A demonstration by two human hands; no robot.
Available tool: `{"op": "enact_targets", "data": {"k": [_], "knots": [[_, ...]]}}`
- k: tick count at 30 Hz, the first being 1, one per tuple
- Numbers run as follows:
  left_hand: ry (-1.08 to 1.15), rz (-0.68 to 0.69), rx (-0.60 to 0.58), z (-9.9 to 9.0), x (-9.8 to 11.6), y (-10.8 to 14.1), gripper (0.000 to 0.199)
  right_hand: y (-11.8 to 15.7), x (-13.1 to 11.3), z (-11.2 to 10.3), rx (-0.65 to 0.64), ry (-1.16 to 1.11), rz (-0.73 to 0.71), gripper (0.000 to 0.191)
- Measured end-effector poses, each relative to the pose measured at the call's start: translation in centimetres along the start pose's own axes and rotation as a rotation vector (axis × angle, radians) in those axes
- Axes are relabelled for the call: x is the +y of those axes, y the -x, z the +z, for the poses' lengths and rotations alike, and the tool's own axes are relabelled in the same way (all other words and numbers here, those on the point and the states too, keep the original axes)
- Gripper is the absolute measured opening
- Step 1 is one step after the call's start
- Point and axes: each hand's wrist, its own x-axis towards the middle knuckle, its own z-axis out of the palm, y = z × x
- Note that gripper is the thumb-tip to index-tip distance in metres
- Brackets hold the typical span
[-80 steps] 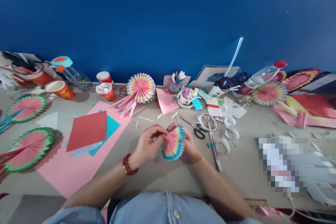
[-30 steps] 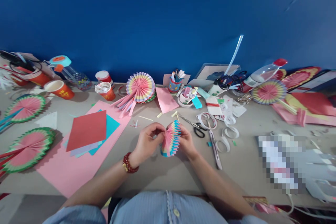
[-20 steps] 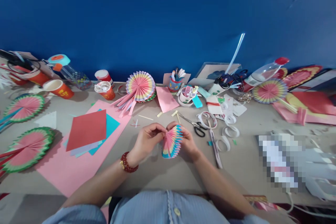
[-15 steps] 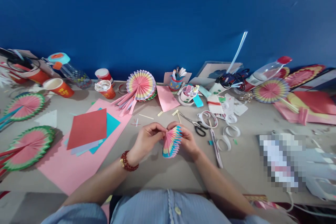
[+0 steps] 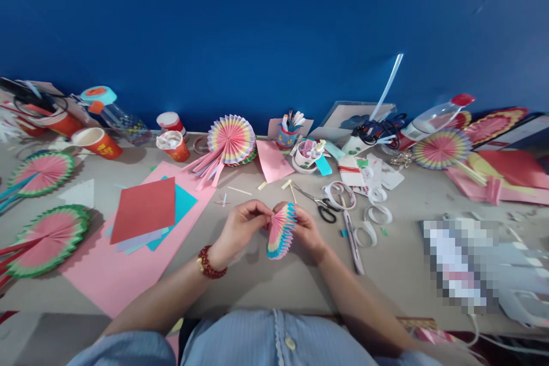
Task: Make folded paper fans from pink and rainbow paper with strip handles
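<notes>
At nine o'clock a green-edged fan (image 5: 49, 237) lies flat on the table (image 5: 249, 289); nearer, a red sheet (image 5: 143, 210) tops a paper stack. At centre, just above the table, the left hand (image 5: 243, 226) pinches the narrow end of a blue-tipped fan (image 5: 283, 231). The right hand (image 5: 307, 233) curls behind its pleats (fingertips hidden from here, so I cannot tell their grip). Scissors (image 5: 319, 202) lie at two o'clock. The step looks like spreading pleats; next seems to need a steady left pinch, light right fingers.
</notes>
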Motion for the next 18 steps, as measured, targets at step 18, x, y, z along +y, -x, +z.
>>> {"op": "enact_targets", "data": {"k": [18], "knots": [[-0.270,0.290,-0.099,-0.3,-0.1,0.1,0.010,0.2,-1.3,1.1,0.055,-0.099,-0.010,0.021]]}}
